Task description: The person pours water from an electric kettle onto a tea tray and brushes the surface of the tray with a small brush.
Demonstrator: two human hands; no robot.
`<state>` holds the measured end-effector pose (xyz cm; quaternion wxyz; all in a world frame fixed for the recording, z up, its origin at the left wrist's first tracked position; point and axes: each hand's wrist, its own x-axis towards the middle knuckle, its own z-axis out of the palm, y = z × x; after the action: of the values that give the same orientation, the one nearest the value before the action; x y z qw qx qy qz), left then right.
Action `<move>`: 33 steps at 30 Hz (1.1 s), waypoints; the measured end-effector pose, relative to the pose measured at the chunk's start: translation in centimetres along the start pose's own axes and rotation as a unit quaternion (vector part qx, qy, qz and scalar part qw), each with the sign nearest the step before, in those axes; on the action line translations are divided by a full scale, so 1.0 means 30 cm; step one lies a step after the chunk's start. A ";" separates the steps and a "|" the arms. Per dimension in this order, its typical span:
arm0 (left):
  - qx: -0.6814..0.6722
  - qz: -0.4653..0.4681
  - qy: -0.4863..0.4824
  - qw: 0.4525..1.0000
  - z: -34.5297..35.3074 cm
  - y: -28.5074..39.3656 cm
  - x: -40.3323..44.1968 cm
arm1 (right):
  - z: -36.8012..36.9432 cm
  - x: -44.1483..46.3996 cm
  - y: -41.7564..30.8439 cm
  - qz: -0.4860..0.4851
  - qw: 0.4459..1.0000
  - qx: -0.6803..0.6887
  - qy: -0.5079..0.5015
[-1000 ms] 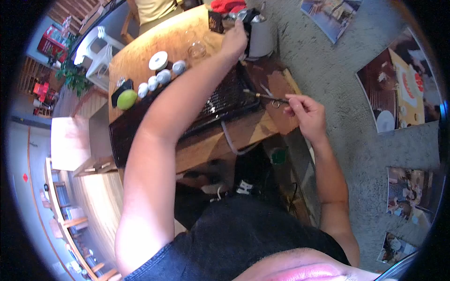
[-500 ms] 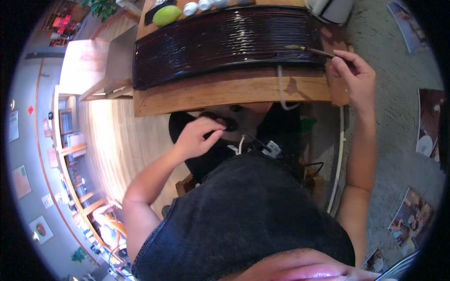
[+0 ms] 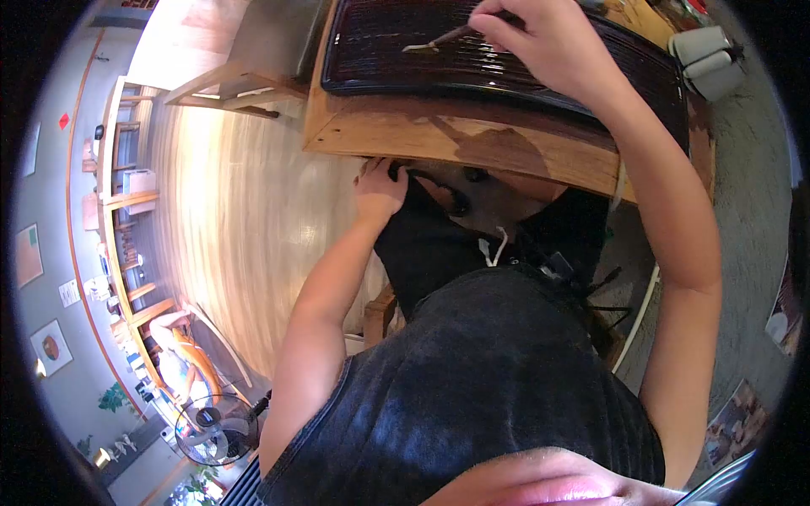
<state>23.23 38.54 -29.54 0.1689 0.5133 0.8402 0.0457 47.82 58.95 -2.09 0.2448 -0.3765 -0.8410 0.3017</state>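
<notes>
My right hand (image 3: 553,46) is closed round the dark handle of a thin brush (image 3: 451,35). The brush slants down to the left, its pale tip over or on the ridges of a wet, dark slatted tea tray (image 3: 380,74); contact is hard to judge. Below the table edge, my left hand (image 3: 380,192) lies on my knee, on black cloth, with its fingers stretched out and nothing in it.
The tray stands on a wooden table (image 3: 371,122). A pale container (image 3: 707,61) is at the table's far right. To the left is a wooden seat (image 3: 274,42). A fan (image 3: 217,430) and another person (image 3: 181,363) are farther off at lower left.
My right hand has carried the brush leftward along the tray. My left hand has gone from hovering over my lap to resting on my knee. The view has shifted too.
</notes>
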 end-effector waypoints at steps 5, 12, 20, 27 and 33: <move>-0.003 -0.009 0.009 1.000 0.032 -0.017 0.015 | 0.207 0.163 -0.046 -0.120 0.992 -0.017 0.025; -0.010 -0.007 0.017 1.000 0.043 -0.020 0.026 | 0.273 0.207 -0.054 -0.151 0.987 -0.048 0.021; 0.015 0.001 0.028 1.000 0.069 -0.024 0.044 | 0.148 0.093 0.005 -0.130 0.989 -0.068 0.010; 0.002 0.023 0.026 0.999 0.076 -0.032 0.045 | -0.100 -0.174 0.209 0.054 0.988 -0.141 -0.016; 0.035 0.026 0.020 0.999 0.073 -0.043 0.053 | -0.350 -0.413 0.366 0.130 0.985 -0.092 0.063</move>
<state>22.21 39.10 -32.30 0.1331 0.5395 0.8308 0.0312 67.26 58.53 -4.66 0.2197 -0.5220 -0.7921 0.2278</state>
